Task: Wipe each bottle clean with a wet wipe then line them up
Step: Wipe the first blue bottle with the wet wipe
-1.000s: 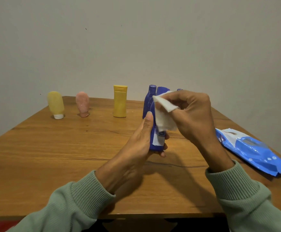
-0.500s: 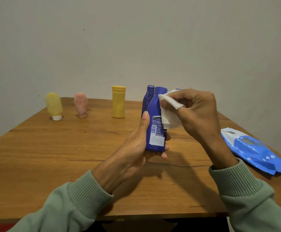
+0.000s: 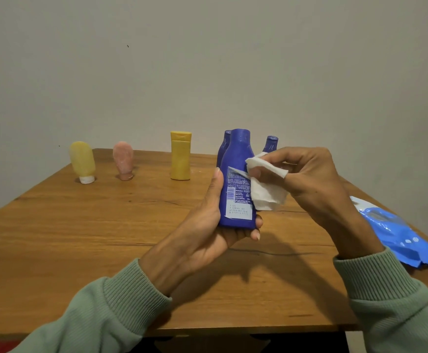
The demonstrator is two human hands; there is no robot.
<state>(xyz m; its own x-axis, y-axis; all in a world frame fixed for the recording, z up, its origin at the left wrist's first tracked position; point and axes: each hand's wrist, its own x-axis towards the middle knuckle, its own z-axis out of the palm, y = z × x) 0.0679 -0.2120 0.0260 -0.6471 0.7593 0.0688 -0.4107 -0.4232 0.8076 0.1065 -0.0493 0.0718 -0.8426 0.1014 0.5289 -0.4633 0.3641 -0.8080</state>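
Observation:
My left hand grips a dark blue bottle upright above the table, its printed back label facing me. My right hand pinches a white wet wipe against the bottle's right side. Behind them stand two more dark blue bottles, one mostly hidden behind the held one, the other showing only its cap and neck. Further left along the back stand a yellow bottle, a pink tube on its cap and a pale yellow tube on its white cap.
A blue pack of wet wipes lies near the right edge of the wooden table. A plain wall rises close behind the table's far edge.
The held bottle has been raised and turned, so more of its label shows. My right hand with the wipe has slid off the bottle's top to its right side.

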